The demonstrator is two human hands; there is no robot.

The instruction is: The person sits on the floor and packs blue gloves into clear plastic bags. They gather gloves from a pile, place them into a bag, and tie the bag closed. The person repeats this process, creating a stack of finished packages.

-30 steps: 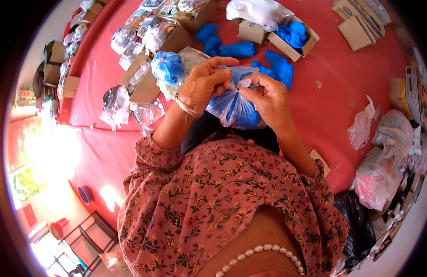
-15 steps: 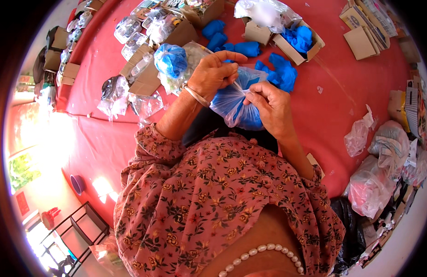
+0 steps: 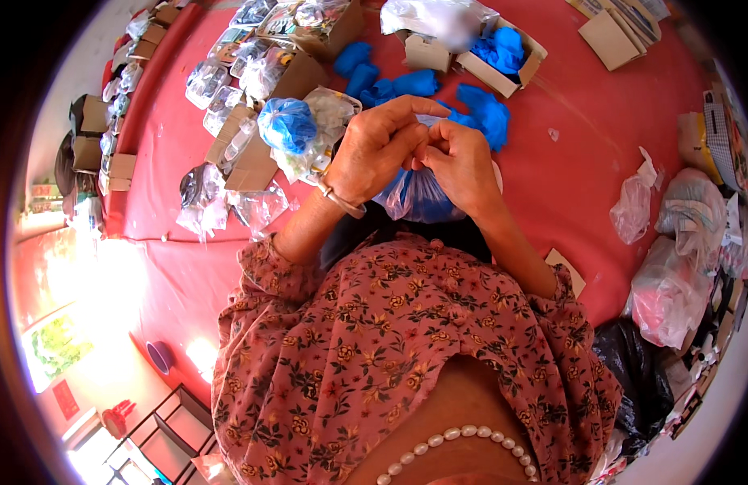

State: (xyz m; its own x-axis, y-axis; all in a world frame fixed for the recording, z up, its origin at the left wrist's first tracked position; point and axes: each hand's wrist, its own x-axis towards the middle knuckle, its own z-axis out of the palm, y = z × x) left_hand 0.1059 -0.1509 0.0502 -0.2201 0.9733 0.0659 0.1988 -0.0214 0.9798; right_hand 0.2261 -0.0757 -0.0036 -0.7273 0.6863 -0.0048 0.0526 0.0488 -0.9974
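Observation:
A clear plastic bag (image 3: 421,196) with blue material inside hangs below my two hands, close to my lap. My left hand (image 3: 380,149) is closed at the gathered neck of the bag, its index finger reaching over the top. Pressed up against it, my right hand (image 3: 463,166) pinches the same neck with thumb and fingers. The fingertips of both hands meet and cover the bag's neck. Just left of my left hand sits another tied clear bag with a blue bundle (image 3: 287,126).
Blue crumpled bundles (image 3: 483,113) lie beyond my hands on the red surface (image 3: 568,186). An open cardboard box (image 3: 503,61) holds more blue material. Cardboard boxes (image 3: 297,81) with packaged goods stand at far left. Filled plastic bags (image 3: 673,291) and a black bag (image 3: 633,372) line the right.
My hands have come together at the bag's neck; before, they were apart with the neck stretched between them. The view has shifted slightly.

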